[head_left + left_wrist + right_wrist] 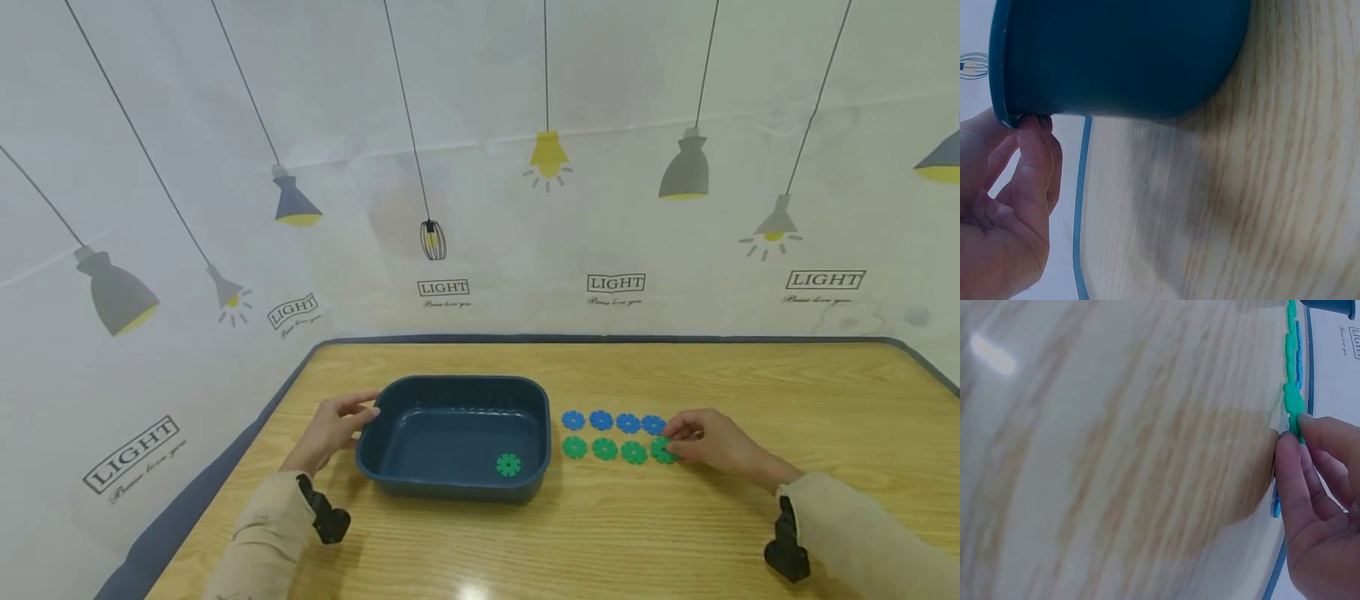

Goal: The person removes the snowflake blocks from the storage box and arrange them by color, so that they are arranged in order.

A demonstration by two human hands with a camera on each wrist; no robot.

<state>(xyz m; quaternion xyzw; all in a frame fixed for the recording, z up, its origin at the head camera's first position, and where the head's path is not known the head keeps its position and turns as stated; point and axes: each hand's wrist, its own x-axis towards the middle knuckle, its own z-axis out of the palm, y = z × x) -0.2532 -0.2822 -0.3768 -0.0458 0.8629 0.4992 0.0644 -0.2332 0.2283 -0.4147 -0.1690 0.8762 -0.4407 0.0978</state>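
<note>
A dark blue rectangular basin (455, 490) stands on the table. My left hand (330, 429) holds its left rim, thumb on top and fingertips under the lip, as the left wrist view shows on the basin wall (1122, 56). One green notched plastic disc (508, 465) lies inside the basin, towards its front right. To the right of the basin lie a row of several blue discs (601, 419) and a nearer row of several green discs (604, 449). My right hand (712, 443) pinches the rightmost green disc (1294, 400) between thumb and fingers; its fingertips hide part of it.
The wood-grain table (637, 533) has a dark blue edge (600, 339) along the back. Behind it hangs a pale wall covering (487, 192) printed with lamps. Black wrist devices (330, 518) sit on both forearms.
</note>
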